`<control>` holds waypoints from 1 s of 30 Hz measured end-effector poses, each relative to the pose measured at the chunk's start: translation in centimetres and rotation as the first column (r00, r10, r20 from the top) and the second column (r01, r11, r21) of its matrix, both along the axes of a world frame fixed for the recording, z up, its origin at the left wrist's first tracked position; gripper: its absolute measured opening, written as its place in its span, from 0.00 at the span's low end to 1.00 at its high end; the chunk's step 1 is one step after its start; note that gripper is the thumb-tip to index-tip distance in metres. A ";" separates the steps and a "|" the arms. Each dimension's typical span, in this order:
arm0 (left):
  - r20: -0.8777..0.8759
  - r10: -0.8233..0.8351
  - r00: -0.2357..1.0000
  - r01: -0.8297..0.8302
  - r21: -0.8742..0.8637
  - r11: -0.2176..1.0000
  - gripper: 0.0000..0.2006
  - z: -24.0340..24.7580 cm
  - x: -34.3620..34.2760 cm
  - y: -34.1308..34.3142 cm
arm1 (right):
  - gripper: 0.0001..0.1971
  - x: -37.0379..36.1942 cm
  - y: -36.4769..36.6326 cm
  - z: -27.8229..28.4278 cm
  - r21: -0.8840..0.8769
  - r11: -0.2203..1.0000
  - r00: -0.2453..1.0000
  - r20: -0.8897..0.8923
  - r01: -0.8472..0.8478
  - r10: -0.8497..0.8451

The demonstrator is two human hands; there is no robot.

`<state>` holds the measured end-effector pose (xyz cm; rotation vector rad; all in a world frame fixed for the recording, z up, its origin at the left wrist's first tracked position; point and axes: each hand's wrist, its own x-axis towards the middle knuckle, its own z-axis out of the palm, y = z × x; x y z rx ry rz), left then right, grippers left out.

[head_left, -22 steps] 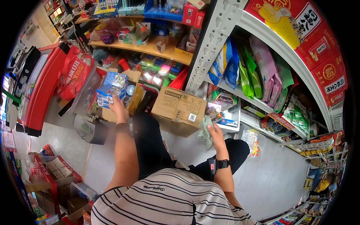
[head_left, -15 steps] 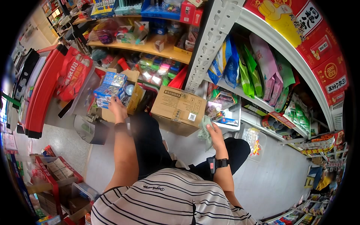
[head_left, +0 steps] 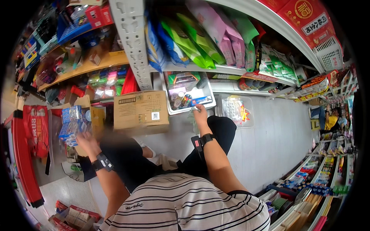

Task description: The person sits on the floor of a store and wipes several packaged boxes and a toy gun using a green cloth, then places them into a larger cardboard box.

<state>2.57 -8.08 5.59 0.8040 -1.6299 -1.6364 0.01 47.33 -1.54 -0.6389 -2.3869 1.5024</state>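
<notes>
My left hand grips the lower edge of a blue printed box, its fingers closed at the corner. That blue box sits over the left side of an open cardboard carton. In my right hand is a pale green cloth, bunched and partly hidden by the fingers. The right hand is at the front edge of a white plastic bin, which holds small toys and packets. Between my hands stands a closed brown cardboard box.
A clear plastic container is on the floor right of my right knee. Bagged goods fill the shelf ahead, beside a white perforated post. A red-edged rack stands at the left. Stocked shelves line the right.
The view has swung right, so the shelves and boxes appear farther left. My right hand with the cloth has moved from beside the brown box to the white bin's front edge.
</notes>
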 end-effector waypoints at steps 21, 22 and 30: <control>-0.225 -0.016 0.974 0.119 0.451 0.885 0.23 4.9 -5.6 6.2 | 0.07 -8.0 4.1 -2.0 0.727 0.365 0.805 0.579 -0.582 0.131; -0.227 -0.019 0.974 0.125 0.461 0.879 0.23 5.0 -5.9 6.6 | 0.07 -8.4 4.3 -2.5 0.728 0.349 0.799 0.587 -0.591 0.130; -0.244 -0.186 0.952 0.278 0.425 0.862 0.21 4.5 -6.1 7.1 | 0.08 -9.7 5.4 -1.6 0.692 0.407 0.787 0.604 -0.596 0.124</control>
